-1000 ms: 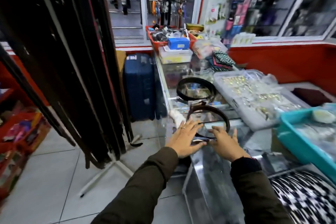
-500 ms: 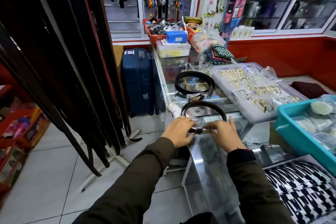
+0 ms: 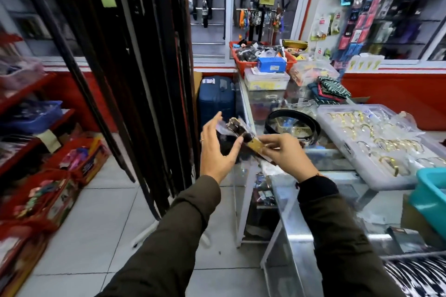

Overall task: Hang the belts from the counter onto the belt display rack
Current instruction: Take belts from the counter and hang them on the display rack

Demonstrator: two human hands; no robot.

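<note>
Head view, 1 frame.

Right hand (image 3: pixel 286 153): grip closed, thumb and fingers pinching the dark belt with a tan underside and a plastic-wrapped buckle end (image 3: pixel 243 134). The pinch sits on the tan section. Belt is lifted clear of the glass-topped display surface (image 3: pixel 311 202) and held in the air off its left edge.

Left hand (image 3: pixel 218 149): fingers spread, palm toward the belt, a ring on 1 finger. Thumb tip meets the belt just left of the right grip; the buckle end with its clear wrap lies against the raised fingers. Grip loose, not closed around the strap. The strap's remaining length drops behind the hands; cannot tell how it runs.

Beyond the right grip, 1 black coiled belt (image 3: pixel 293 125) lies on the surface. Right of it, touching or nearly so, a clear plastic tray of gold-coloured bangles (image 3: pixel 376 142). A teal plastic bin (image 3: pixel 432 195) sits at the right frame edge.

Left of the left hand and near it, the belt display rack hung with long dark belts and paper tags (image 3: pixel 135 55) stands on the tiled floor. A blue hard-shell suitcase (image 3: pixel 216 100) stands behind the hands against the surface's end.
</note>
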